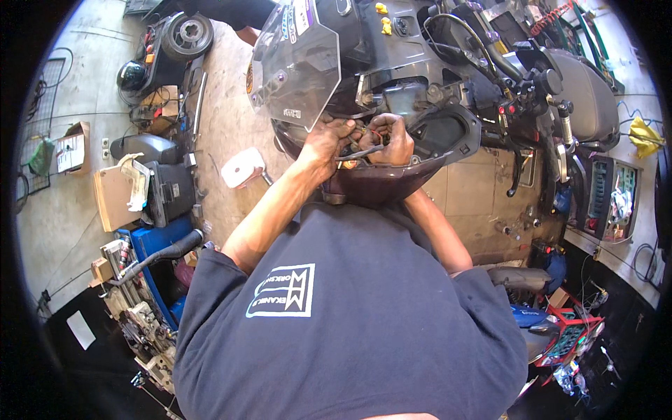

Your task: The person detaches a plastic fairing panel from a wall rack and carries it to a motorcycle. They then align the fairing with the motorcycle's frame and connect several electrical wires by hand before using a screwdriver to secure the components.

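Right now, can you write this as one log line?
left fingers: at wiring | right fingers: curled at wiring | exact grip: unclear | motorcycle: front interior exposed | clear windshield: beyond left fingers

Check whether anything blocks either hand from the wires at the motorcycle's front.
Nothing visible does: the left hand and right hand are both at the wires. The dark fairing only hides part of the right forearm.

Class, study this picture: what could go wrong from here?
The dark cable beside the left hand and right hand might get tugged or pinched.

Both hands are bare, so the dark panel's edge could scrape them.

The left hand appears close to the clear windshield and might knock it.
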The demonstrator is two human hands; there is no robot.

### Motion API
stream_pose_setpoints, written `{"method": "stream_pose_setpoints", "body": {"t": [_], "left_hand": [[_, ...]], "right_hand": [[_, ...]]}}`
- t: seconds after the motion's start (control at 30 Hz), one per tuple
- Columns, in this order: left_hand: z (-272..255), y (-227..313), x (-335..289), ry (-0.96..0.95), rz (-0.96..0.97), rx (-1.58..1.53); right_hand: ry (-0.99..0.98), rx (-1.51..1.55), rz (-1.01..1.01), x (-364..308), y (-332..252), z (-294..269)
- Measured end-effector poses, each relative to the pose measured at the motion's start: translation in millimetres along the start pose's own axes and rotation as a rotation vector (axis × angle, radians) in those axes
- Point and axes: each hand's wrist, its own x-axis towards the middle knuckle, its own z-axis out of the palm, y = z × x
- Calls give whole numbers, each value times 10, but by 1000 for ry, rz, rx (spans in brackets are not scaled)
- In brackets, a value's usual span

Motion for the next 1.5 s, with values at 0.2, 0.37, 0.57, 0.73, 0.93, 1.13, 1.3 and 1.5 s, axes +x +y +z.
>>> {"method": "stream_pose_setpoints", "body": {"t": [0.2, 0.37, 0.57, 0.73, 0.93, 1.13, 1.3, 1.5], "left_hand": [[69, -39, -50, 101, 97, -3], [93, -26, -59, 52, 83, 7], [76, -20, -47, 28, 62, 7], [1, -109, 22, 73, 40, -5], [60, -92, -88, 209, 99, 286], [67, -95, -41, 80, 136, 138], [21, -154, -3, 33, 174, 55], [-59, -262, 101, -36, 145, -27]], "right_hand": [[-10, 10, 17, -41, 34, 1], [27, 125, 101, -92, 100, 65], [-27, 151, 142, -92, 160, 63], [-74, 153, 41, -137, 281, 13], [-72, 270, -144, -90, 241, 27], [-168, 92, -81, -70, 161, -107], [-147, 70, -177, -45, 181, -83], [-165, 25, -3, -107, 209, -107]]}}
